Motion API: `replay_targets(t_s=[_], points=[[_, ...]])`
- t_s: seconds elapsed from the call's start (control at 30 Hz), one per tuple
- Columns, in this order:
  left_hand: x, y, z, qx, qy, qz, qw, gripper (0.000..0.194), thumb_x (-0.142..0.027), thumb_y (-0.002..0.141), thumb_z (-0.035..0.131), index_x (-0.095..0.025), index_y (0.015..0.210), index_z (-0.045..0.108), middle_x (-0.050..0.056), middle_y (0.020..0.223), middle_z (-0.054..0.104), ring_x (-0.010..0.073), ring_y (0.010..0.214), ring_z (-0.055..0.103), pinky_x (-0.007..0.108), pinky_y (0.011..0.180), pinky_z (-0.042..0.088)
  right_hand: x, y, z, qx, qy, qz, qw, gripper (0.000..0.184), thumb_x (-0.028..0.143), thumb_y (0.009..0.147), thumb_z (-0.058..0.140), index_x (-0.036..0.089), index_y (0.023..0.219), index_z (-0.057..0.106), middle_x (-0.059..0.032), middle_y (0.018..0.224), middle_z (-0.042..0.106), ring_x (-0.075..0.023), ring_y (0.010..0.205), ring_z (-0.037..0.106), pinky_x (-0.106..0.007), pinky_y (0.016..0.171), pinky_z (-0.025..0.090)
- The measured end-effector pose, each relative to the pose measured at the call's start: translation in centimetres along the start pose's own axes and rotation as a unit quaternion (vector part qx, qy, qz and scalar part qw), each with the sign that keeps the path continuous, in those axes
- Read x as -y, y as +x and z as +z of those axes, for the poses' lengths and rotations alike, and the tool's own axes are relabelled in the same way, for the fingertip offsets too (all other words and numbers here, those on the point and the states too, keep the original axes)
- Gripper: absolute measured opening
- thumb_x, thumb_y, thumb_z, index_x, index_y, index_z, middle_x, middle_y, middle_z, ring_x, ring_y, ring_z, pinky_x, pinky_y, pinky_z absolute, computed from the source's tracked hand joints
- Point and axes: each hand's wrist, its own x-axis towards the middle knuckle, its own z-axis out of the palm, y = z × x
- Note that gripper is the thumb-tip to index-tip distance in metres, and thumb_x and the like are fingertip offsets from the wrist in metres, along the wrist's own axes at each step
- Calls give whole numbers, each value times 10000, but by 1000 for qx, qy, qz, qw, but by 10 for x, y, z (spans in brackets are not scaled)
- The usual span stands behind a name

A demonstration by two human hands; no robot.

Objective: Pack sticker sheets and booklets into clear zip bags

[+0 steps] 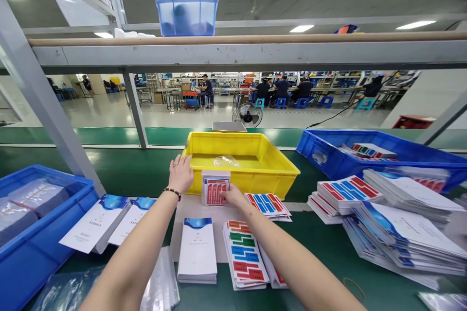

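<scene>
Clear plastic bags (67,291) lie at the near left of the green counter (310,248), just beside a blue bin (40,233) that holds bundled clear packages (36,197). Right of that bin, two stacks of white booklets (97,216) with wavy blue tops lie slightly turned; their dark title lines are too small to read. The left hand (181,174) has its fingers extended and slightly apart at the near left corner of a yellow bin (248,175); no item shows in its grasp. More clear sleeves (162,282) lie below the left forearm. In the middle, an upright stack of booklets (197,250) bears the same blue band, a tiny emblem and unreadable print. Beyond it, a small packet (216,192) with red printed panels stands against the near wall of the yellow bin, its lower right edge pinched by the right hand (234,195). Near the right forearm, a card stack (245,255) shows orange, green, blue and red blocks with illegible small lettering, and another stack (268,205) in red and blue sits farther back. At the right, red-and-blue cards (348,189) and heaped booklets (412,233) lie before a second, far blue bin (379,148) containing more printed cards.
</scene>
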Motion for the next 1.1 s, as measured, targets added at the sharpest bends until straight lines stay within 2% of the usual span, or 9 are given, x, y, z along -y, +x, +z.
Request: replay_targets(t_s=[0.1, 0.2, 0.33, 0.5, 0.8, 1.1], points=[[14, 12, -3, 49, 36, 40, 997, 265, -338, 813, 469, -196, 1017, 559, 100, 1090, 582, 293, 1180, 371, 469, 994, 222, 1, -1, 0, 6, 6, 6, 1000, 227, 243, 864, 508, 109, 1047, 521, -44, 902, 599, -109, 702, 595, -263, 620, 514], [16, 15, -1, 77, 58, 65, 993, 280, -391, 838, 421, -173, 871, 593, 116, 944, 621, 282, 992, 505, 422, 890, 341, 0, -1, -1, 6, 8, 4, 1000, 233, 254, 862, 511, 108, 1043, 524, -47, 905, 603, -112, 715, 598, -267, 632, 514], [13, 11, 0, 89, 68, 80, 990, 325, -447, 840, 401, -182, 865, 589, 115, 943, 613, 264, 956, 513, 382, 881, 347, -3, -1, -3, 2, -3, -3, 1000, 229, 273, 864, 508, 107, 1019, 537, -47, 909, 604, -117, 734, 598, -281, 660, 508], [22, 8, -5, 100, 62, 61, 991, 294, -429, 842, 406, -204, 852, 595, 105, 948, 611, 255, 953, 506, 353, 874, 357, -4, -4, -6, -5, -19, -13, 1000, 226, 285, 862, 509, 105, 994, 548, -49, 900, 612, -120, 739, 600, -288, 684, 501], [27, 4, -7, 96, 62, 43, 992, 343, -445, 857, 343, -224, 964, 583, 106, 1014, 593, 270, 974, 485, 368, 849, 370, 2, -16, -6, 5, -4, 2, 1000, 224, 247, 851, 526, 113, 1031, 536, -47, 929, 607, -119, 737, 600, -275, 644, 507], [27, 6, -8, 98, 60, 45, 992, 339, -438, 857, 340, -233, 971, 585, 105, 1009, 603, 277, 958, 490, 372, 827, 379, 8, -26, -2, 37, 44, 31, 998, 235, 228, 867, 497, 121, 1076, 507, -49, 932, 599, -114, 715, 601, -251, 592, 517]])
